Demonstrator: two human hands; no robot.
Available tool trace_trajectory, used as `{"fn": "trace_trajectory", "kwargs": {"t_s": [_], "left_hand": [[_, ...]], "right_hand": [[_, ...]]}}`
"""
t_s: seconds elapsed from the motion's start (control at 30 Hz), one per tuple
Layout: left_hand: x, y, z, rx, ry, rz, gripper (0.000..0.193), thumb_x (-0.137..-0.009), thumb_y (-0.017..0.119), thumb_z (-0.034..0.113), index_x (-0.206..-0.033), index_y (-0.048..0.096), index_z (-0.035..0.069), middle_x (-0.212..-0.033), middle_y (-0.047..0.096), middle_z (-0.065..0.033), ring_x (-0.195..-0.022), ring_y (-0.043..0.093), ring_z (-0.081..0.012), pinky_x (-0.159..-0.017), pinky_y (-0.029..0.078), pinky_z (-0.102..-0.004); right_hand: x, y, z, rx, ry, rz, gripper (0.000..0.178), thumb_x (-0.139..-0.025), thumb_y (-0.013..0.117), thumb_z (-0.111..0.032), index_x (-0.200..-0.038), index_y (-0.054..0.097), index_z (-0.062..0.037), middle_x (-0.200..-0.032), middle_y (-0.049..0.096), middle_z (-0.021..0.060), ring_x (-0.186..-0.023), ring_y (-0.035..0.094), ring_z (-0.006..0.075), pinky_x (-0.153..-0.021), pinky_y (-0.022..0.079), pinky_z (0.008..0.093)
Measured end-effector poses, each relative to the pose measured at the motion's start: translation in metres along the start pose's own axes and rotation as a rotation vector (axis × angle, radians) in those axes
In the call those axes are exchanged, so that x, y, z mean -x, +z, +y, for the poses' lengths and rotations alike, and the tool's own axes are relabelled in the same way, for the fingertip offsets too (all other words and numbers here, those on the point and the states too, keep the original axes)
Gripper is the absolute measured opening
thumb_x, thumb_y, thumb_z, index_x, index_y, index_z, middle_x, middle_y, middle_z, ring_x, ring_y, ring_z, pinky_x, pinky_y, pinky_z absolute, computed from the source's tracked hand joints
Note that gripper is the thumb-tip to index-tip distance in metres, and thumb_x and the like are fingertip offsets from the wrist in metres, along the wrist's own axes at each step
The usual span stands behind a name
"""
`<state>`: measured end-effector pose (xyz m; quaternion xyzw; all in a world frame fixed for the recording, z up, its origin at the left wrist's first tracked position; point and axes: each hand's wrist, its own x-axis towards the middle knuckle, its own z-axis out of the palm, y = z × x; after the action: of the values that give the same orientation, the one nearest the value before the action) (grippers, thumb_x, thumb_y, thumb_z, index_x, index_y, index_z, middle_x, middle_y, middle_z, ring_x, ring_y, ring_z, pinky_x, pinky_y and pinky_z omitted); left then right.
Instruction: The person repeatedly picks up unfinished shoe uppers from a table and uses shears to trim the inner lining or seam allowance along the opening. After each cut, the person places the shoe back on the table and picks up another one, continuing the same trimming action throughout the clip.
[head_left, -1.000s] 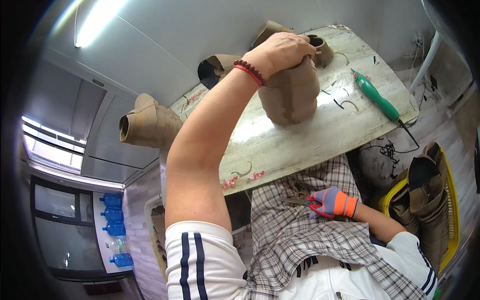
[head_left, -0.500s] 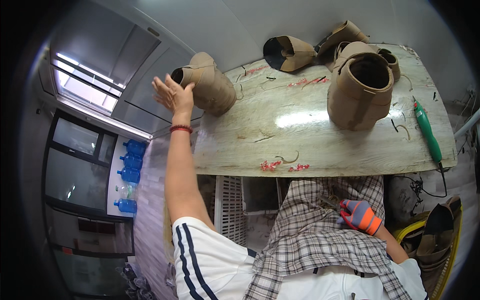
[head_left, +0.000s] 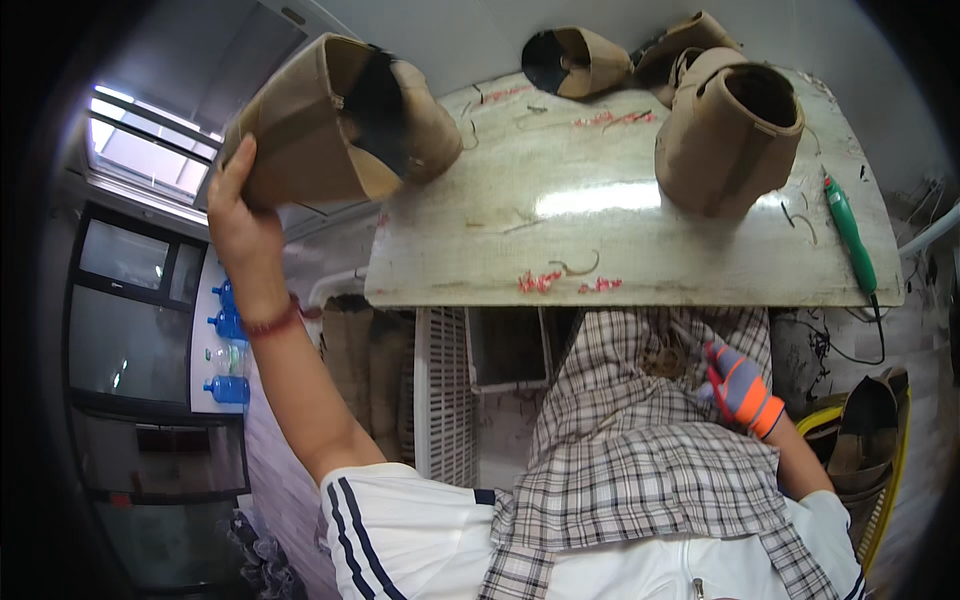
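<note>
My bare left hand [head_left: 243, 235] is closed on the edge of a brown shoe upper [head_left: 295, 140] with a dark lining, held up at the table's left end. Partly hidden behind it stand more brown uppers [head_left: 432, 125]. My right hand [head_left: 745, 390], in a grey and orange glove, is low over my lap, closed round the red handles of scissors [head_left: 713, 370]. The blades are hard to make out against the plaid apron [head_left: 640, 470]. A small bunch of brownish strips [head_left: 662, 360] lies on the apron beside them.
Nested brown uppers [head_left: 695, 160] stand on the worn table [head_left: 450, 265], others [head_left: 598, 62] along its back. A green corded pen-like tool [head_left: 848, 235] lies at right, amid scraps and red bits. Below are a white slotted crate [head_left: 445, 400] and a yellow basket [head_left: 885, 510] holding uppers.
My left hand, open beside the uppers at the table's left end before, has closed on one upper and drawn it left and nearer. My right hand stays over the lap with the scissors.
</note>
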<state>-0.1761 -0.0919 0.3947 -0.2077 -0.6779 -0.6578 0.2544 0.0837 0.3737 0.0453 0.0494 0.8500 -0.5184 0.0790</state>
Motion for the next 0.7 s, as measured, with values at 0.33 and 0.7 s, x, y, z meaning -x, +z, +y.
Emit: {"fn": "trace_trajectory", "kwargs": {"t_s": [0.33, 0.7], "left_hand": [[0.347, 0.083, -0.104, 0.604, -1.359, 0.456, 0.032, -0.1, 0.055, 0.032, -0.116, 0.064, 0.006, -0.139, 0.053, -0.0186, -0.132, 0.043, -0.0352, -0.11, 0.033, -0.055], [0.438, 0.085, -0.154, 0.865, -1.19, 0.446, 0.048, -0.102, 0.044, 0.047, -0.108, 0.059, 0.002, -0.137, 0.052, -0.0153, -0.133, 0.043, -0.0281, -0.116, 0.032, -0.0424]], "right_hand": [[-0.039, -0.026, -0.061, 0.625, -0.579, 0.11, 0.041, -0.071, 0.082, -0.023, -0.103, 0.062, -0.008, -0.09, 0.064, 0.0114, -0.089, 0.062, 0.0341, -0.082, 0.051, 0.0426], [-0.052, 0.013, -0.035, 0.869, -0.443, -0.203, 0.038, -0.07, 0.081, -0.029, -0.099, 0.065, -0.0099, -0.088, 0.065, 0.0108, -0.088, 0.063, 0.03, -0.079, 0.049, 0.0417]]}}
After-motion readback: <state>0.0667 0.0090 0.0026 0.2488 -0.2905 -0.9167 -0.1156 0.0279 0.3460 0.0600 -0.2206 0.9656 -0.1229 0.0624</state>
